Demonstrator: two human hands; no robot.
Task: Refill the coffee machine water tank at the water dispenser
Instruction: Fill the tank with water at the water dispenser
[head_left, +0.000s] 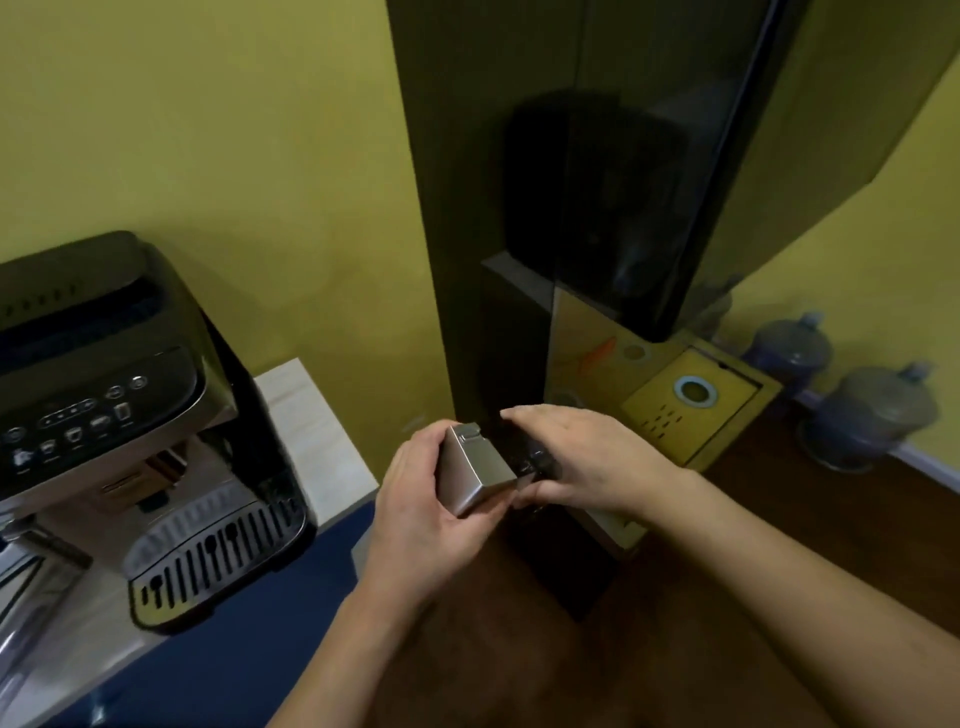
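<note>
Holding the water tank (475, 475) in mid-air between coffee machine (130, 415) and water dispenser (623, 260), so it's out of the machine but not filled, judging by position. Tank: silver-fronted box end with a small latch on top, dark translucent body behind; water level can't be told. Left hand (421, 499) wraps the silver end, right hand (582, 457) clamps over the dark rear part. Left to do: fill at the dispenser tray (691, 410), carry back, reseat. Spare bottles (872, 415) sit on the floor beyond.
</note>
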